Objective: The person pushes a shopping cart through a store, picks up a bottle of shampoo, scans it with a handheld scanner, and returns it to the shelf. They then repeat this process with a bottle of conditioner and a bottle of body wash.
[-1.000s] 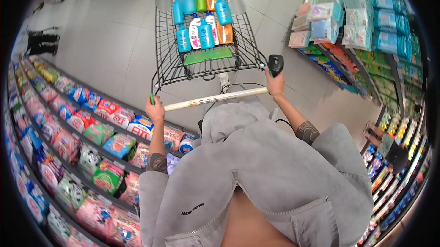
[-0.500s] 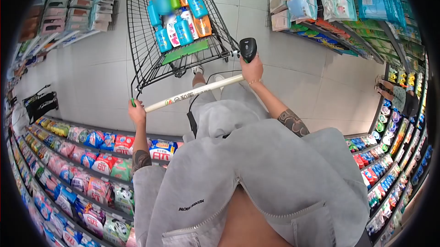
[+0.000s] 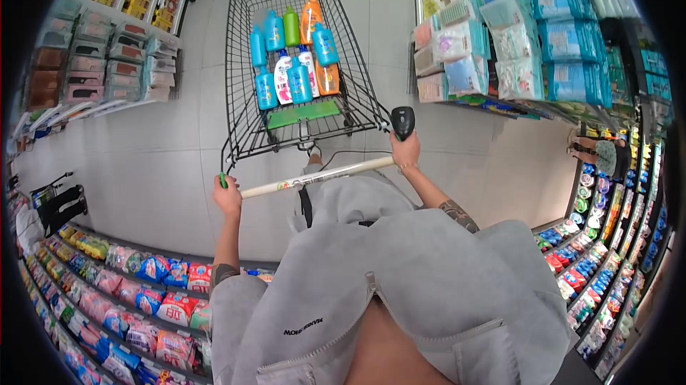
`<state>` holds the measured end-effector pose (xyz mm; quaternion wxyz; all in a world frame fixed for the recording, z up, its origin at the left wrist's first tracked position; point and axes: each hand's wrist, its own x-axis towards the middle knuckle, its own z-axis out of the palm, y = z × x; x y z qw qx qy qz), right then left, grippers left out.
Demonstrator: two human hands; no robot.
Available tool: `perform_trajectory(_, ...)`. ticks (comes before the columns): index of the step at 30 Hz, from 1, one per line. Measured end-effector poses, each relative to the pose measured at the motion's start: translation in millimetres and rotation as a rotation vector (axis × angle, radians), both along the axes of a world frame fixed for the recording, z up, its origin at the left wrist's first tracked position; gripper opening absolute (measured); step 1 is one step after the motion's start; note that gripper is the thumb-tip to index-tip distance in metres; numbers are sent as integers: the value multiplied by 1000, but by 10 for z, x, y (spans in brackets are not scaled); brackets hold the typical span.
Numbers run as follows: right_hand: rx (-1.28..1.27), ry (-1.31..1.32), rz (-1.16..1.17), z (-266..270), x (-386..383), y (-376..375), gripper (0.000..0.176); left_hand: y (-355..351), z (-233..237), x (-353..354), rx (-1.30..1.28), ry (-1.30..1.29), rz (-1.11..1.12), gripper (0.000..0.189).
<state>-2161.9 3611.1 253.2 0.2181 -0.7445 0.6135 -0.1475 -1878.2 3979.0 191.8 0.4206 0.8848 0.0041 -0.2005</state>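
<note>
A black wire shopping cart [image 3: 239, 49] with green trim stands ahead of me. My left hand [image 3: 228, 197] is closed around the left end of its pale push handle [image 3: 321, 176], by a green end piece. At the handle's right end, my right hand [image 3: 406, 151] is closed on a black handheld barcode scanner [image 3: 403, 123]; its contact with the handle is partly hidden. Several bottles stand in the basket: blue bottles [image 3: 299, 80], a green bottle [image 3: 291, 26], orange bottles [image 3: 311, 17] and white-and-pink bottles [image 3: 283, 78]. A thin black cable [image 3: 357, 152] runs behind the handle.
Racks of packaged goods [image 3: 93, 56] rise on the left, and hanging packs [image 3: 564, 35] on the right. Shelves of colourful packets [image 3: 157, 306] curve close behind me. One person [image 3: 64, 206] is at far left, another [image 3: 607, 156] at far right. Grey tiled floor [image 3: 164, 171] lies between.
The cart, handle and both hands sit lower and further right in view. More of the basket's far end and the aisle ahead shows. Both hands keep their grips.
</note>
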Motion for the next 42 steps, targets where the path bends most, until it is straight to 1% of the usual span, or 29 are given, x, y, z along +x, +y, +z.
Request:
perform_trajectory(2, 15, 70, -30, -6, 93, -95, 43, -151, -13, 141, 14, -21, -25, 25)
perform_trajectory(4, 12, 96, -51, -76, 153, -253, 44, -367, 29, 269, -13, -26, -19, 24)
perform_trajectory(5, 26, 152, -71, -195, 231, -317, 45, -441, 6, 351, -7, 26, -20, 24)
perform_trajectory(6, 20, 186, -101, -163, 277, -422, 46, -567, 56, 439, -21, 56, -30, 23)
perform_trajectory(7, 6, 199, -116, -130, 309, -509, 51, -654, 28, 522, -53, 98, -43, 24)
perform_trajectory(11, -28, 190, -147, 20, 479, -771, 54, -1054, 91, 858, -63, 111, -126, 27)
perform_trajectory(12, -4, 234, -134, -148, 590, -819, 57, -1048, -131, 934, -73, 144, -132, 29)
perform_trajectory(14, -22, 230, -162, -85, 639, -1002, 59, -1245, -241, 1078, -125, 132, -178, 32)
perform_trajectory(16, -92, 192, -130, -58, 684, -1156, 60, -1390, -365, 1266, -212, 230, -249, 35)
perform_trajectory(18, -130, 140, -196, -1, 755, -1256, 59, -1568, -390, 1431, -195, 237, -286, 37)
perform_trajectory(19, -124, 123, -228, -114, 821, -1318, 59, -1617, -468, 1470, -136, 279, -287, 39)
perform_trajectory(20, -139, 117, -247, -99, 858, -1371, 59, -1730, -494, 1574, -150, 273, -307, 39)
perform_trajectory(22, -120, 119, -301, -93, 913, -1473, 58, -1977, -330, 1775, 39, 373, -327, 45)
perform_trajectory(23, -122, 115, -320, -101, 949, -1528, 58, -2104, -293, 1836, 39, 368, -346, 45)
perform_trajectory(25, -76, 97, -401, -20, 1087, -1623, 55, -2295, -213, 1930, 144, 244, -371, 51)
perform_trajectory(26, -29, 115, -401, -54, 1109, -1755, 55, -2373, -144, 1885, 193, 261, -369, 51)
perform_trajectory(28, -76, 48, -391, -20, 1196, -1872, 54, -2583, -8, 1942, 235, 102, -411, 54)
perform_trajectory(30, -66, 47, -403, -43, 1244, -2066, 53, -2818, 52, 1976, 248, 19, -410, 53)
perform_trajectory(32, -66, 46, -439, -30, 1276, -2276, 53, -3010, -39, 2010, 134, 85, -308, 50)
perform_trajectory(34, -189, 16, -382, -27, 1384, -2450, 47, -3205, 1, 2038, 71, 112, -288, 47)
perform_trajectory(35, -98, 58, -418, 13, 1452, -2541, 46, -3324, 18, 2077, 71, 118, -302, 46)
perform_trajectory(36, -88, 57, -456, 13, 1508, -2596, 46, -3430, 25, 2134, 73, 126, -313, 45)
perform_trajectory(37, -102, 74, -441, 28, 1576, -2704, 46, -3530, 49, 2200, 76, 121, -339, 45)
perform_trajectory(39, -122, 71, -404, 42, 1678, -2958, 47, -3756, 67, 2296, 41, 208, -305, 44)
perform_trajectory(42, -182, 26, -376, -35, 1791, -3247, 44, -4039, 64, 2458, 105, 182, -339, 44)
